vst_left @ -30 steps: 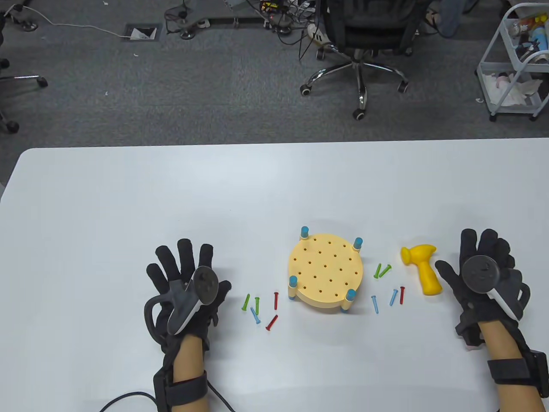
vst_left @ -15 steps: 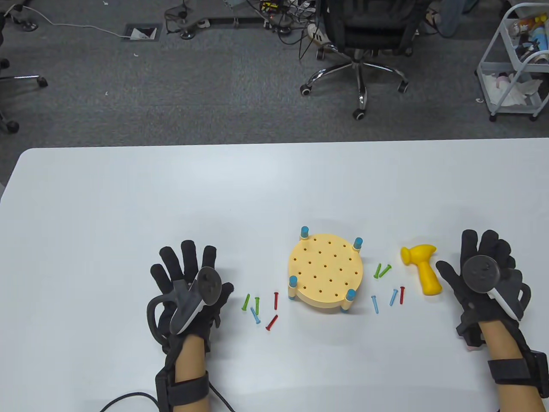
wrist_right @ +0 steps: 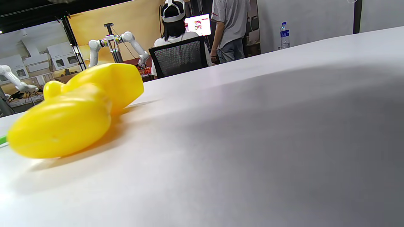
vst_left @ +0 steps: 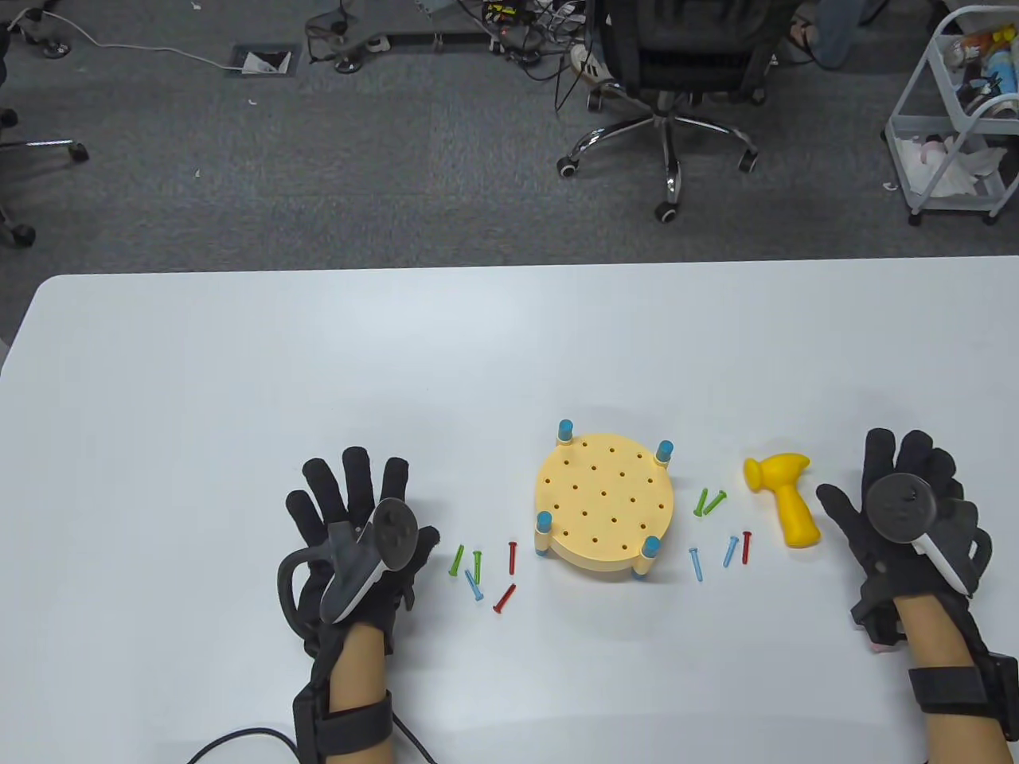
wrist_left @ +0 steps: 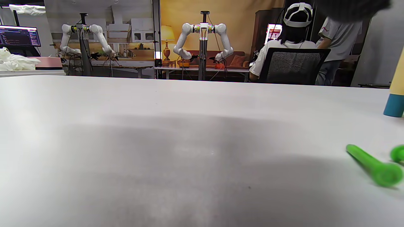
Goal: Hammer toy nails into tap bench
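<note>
The round yellow tap bench (vst_left: 604, 503) with blue legs stands on the white table (vst_left: 318, 358), its holes empty. Red, green and blue toy nails lie loose to its left (vst_left: 478, 567) and to its right (vst_left: 720, 525). The yellow toy hammer (vst_left: 784, 497) lies right of the bench; it fills the left of the right wrist view (wrist_right: 75, 107). My left hand (vst_left: 358, 525) lies flat and open, left of the left nails. My right hand (vst_left: 899, 493) lies flat and open just right of the hammer's handle. A green nail (wrist_left: 372, 165) and a bench leg (wrist_left: 394, 104) show in the left wrist view.
The table's far edge runs across the middle of the table view. An office chair (vst_left: 677, 79) and a white cart (vst_left: 955, 119) stand on the floor beyond it. A cable (vst_left: 239, 736) trails from my left wrist at the front edge.
My left hand has slid a little to the right toward the left nails. My right hand has shifted slightly right and back. The bench, nails and hammer have not moved.
</note>
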